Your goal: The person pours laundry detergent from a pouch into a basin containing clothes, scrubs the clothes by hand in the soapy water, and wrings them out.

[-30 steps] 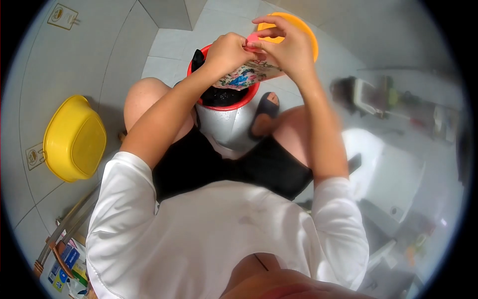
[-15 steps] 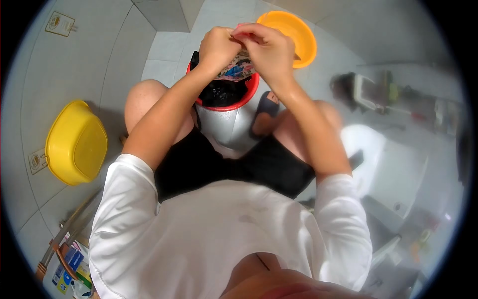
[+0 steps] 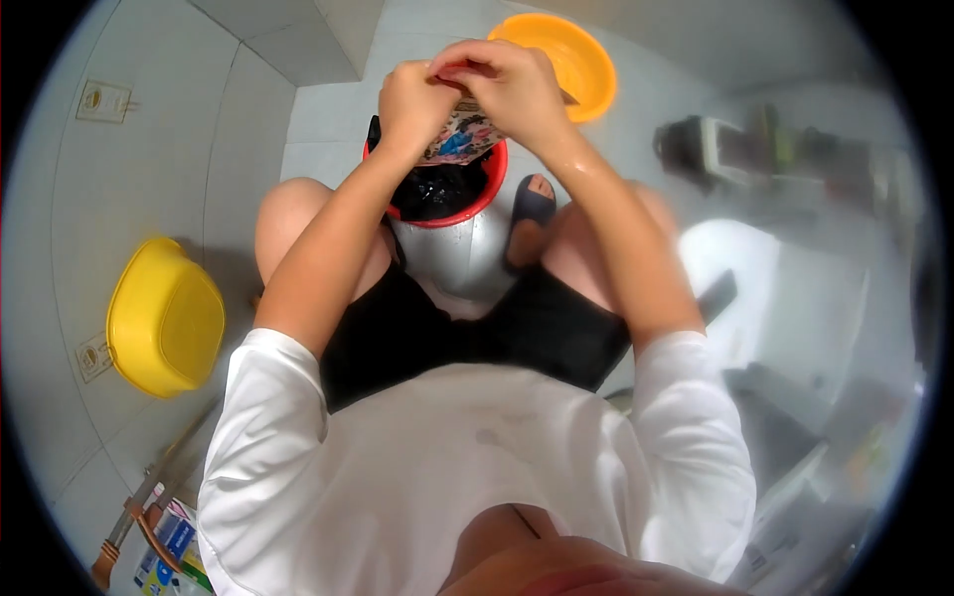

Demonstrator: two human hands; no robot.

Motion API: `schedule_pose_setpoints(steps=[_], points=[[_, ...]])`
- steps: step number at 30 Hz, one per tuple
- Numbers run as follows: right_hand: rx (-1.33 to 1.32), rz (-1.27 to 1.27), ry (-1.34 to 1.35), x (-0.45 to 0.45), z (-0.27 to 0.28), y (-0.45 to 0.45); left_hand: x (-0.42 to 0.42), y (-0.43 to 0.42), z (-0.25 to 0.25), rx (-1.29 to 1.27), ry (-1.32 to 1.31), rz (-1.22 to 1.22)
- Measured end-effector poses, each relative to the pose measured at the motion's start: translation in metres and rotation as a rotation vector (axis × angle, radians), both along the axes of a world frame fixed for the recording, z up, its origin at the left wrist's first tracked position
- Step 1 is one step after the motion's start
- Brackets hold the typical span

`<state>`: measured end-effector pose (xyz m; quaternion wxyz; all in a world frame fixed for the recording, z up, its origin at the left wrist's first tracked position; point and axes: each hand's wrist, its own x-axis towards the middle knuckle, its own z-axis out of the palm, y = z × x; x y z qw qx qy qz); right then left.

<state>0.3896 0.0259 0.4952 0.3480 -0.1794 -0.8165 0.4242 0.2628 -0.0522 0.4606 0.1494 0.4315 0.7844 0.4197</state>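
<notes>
Above the bin, my left hand (image 3: 418, 111) and my right hand (image 3: 519, 89) are closed with their fingertips meeting. A flat floral-patterned piece (image 3: 460, 137), pale with blue and pink, hangs from them; whether it is cloth or a packet I cannot tell. Something red shows at the pinched fingers, partly hidden. Right beneath stands a grey bin (image 3: 459, 253) with a red rim, lined with a black plastic bag (image 3: 437, 194). The patterned piece hangs over the bin's opening.
An orange basin (image 3: 588, 65) sits on the tiled floor beyond my right hand. A yellow basin (image 3: 169, 318) hangs on the left wall below a wall hook (image 3: 102, 101). My slippered foot (image 3: 532, 214) is beside the bin. Boxes (image 3: 179, 541) stand lower left; white fixtures blur at right.
The view has shifted slightly, so the basins and bin sit differently in frame. Both hands stay over the bin, still pinching the floral-patterned piece.
</notes>
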Motion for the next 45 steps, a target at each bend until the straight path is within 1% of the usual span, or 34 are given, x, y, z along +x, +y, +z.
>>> schedule_pose_setpoints(steps=[2, 3, 4, 6, 7, 8, 11, 13, 14, 15, 16, 17, 18, 20, 22, 24, 25, 27, 29, 30, 31, 32, 33, 34, 35, 36, 38, 39, 40, 41, 42, 43, 44, 45], points=[[0.223, -0.130, 0.133, -0.003, -0.007, -0.002, 0.000, 0.002, 0.002, 0.100, -0.032, -0.004], [0.305, -0.208, 0.188, -0.004, -0.005, -0.005, 0.005, 0.003, 0.003, 0.143, 0.013, 0.000], [0.305, -0.237, 0.186, -0.001, -0.004, -0.005, 0.007, 0.004, 0.005, 0.140, 0.013, -0.028], [0.445, -0.260, 0.319, 0.010, 0.002, -0.003, 0.014, 0.010, 0.012, 0.248, 0.080, -0.059], [0.374, -0.258, 0.303, 0.017, 0.005, 0.003, 0.024, 0.017, 0.017, 0.264, 0.013, -0.037], [0.383, -0.297, 0.299, 0.027, 0.011, 0.004, 0.026, 0.024, 0.017, 0.251, 0.077, -0.045], [0.441, -0.390, 0.377, 0.057, 0.025, 0.004, 0.060, 0.034, 0.040, 0.306, 0.017, -0.113], [0.459, -0.462, 0.376, 0.090, 0.042, -0.001, 0.080, 0.047, 0.052, 0.450, 0.137, -0.207], [0.455, -0.491, 0.370, 0.105, 0.049, 0.005, 0.088, 0.057, 0.058, 0.444, 0.134, -0.231], [0.524, -0.518, 0.291, 0.131, 0.058, 0.006, 0.102, 0.063, 0.074, 0.463, 0.137, -0.361], [0.529, -0.548, 0.288, 0.162, 0.072, 0.004, 0.116, 0.067, 0.088, 0.480, 0.138, -0.489], [0.670, -0.617, 0.147, 0.196, 0.088, -0.001, 0.128, 0.073, 0.098, 0.452, 0.027, -0.547], [0.805, -0.679, 0.000, 0.226, 0.099, -0.006, 0.140, 0.077, 0.112, 0.455, 0.027, -0.569], [0.964, -1.020, -0.044, 0.273, 0.108, -0.017, 0.166, 0.081, 0.140, 0.345, -0.073, -0.711], [0.617, -1.082, 0.087, 0.316, 0.104, -0.036, 0.189, 0.100, 0.147, 0.329, -0.070, -0.785], [0.167, -1.102, 0.210, 0.353, 0.088, -0.058, 0.223, 0.118, 0.150, 0.281, -0.162, -1.082], [0.169, -1.115, 0.210, 0.380, 0.072, -0.069, 0.244, 0.122, 0.149, 0.281, -0.163, -1.095], [-0.083, -1.017, -0.159, 0.422, 0.038, -0.088, 0.293, 0.128, 0.147, 0.252, -0.424, -1.185], [-0.115, -1.084, -0.099, 0.433, 0.012, -0.106, 0.344, 0.133, 0.132, 0.112, -0.442, -1.276], [-0.148, -1.140, -0.041, 0.439, 0.009, -0.115, 0.369, 0.138, 0.120, 0.111, -0.444, -1.288], [-0.119, -1.273, -0.107, 0.441, 0.013, -0.125, 0.394, 0.142, 0.107, 0.180, -0.451, -1.389], [-0.118, -1.282, -0.108, 0.445, 0.009, -0.131, 0.413, 0.144, 0.096, 0.249, -0.457, -1.486], [-0.021, -1.388, -0.163, 0.449, -0.001, -0.137, 0.429, 0.139, 0.090, 0.247, -0.459, -1.495], [0.078, -1.492, -0.220, 0.453, -0.012, -0.142, 0.443, 0.132, 0.085, 0.221, -0.468, -1.433], [0.052, -1.505, -0.201, 0.447, -0.015, -0.140, 0.442, 0.132, 0.086, 0.206, -0.484, -1.362], [0.055, -1.512, -0.203, 0.450, -0.026, -0.141, 0.451, 0.132, 0.078, 0.207, -0.505, -1.398], [0.004, -1.546, -0.030, 0.453, -0.055, -0.144, 0.463, 0.133, 0.053, -0.005, -0.442, -1.294], [-0.113, -1.527, 0.017, 0.452, -0.058, -0.144, 0.466, 0.127, 0.050, -0.008, -0.441, -1.297], [-0.116, -1.527, 0.015, 0.450, -0.060, -0.140, 0.466, 0.120, 0.047, 0.035, -0.383, -1.134], [-0.094, -1.513, -0.093, 0.446, -0.062, -0.138, 0.464, 0.115, 0.046, 0.075, -0.326, -0.970], [-0.067, -1.494, -0.205, 0.442, -0.055, -0.135, 0.462, 0.116, 0.045, 0.076, -0.332, -0.968], [-0.185, -1.475, -0.186, 0.443, -0.062, -0.133, 0.461, 0.115, 0.038, -0.110, -0.351, -0.923], [-0.184, -1.472, -0.187, 0.444, -0.064, -0.132, 0.460, 0.115, 0.032, -0.293, -0.370, -0.870], [-0.170, -1.472, -0.138, 0.441, -0.062, -0.132, 0.461, 0.103, 0.031, -0.416, -0.513, -0.828]])
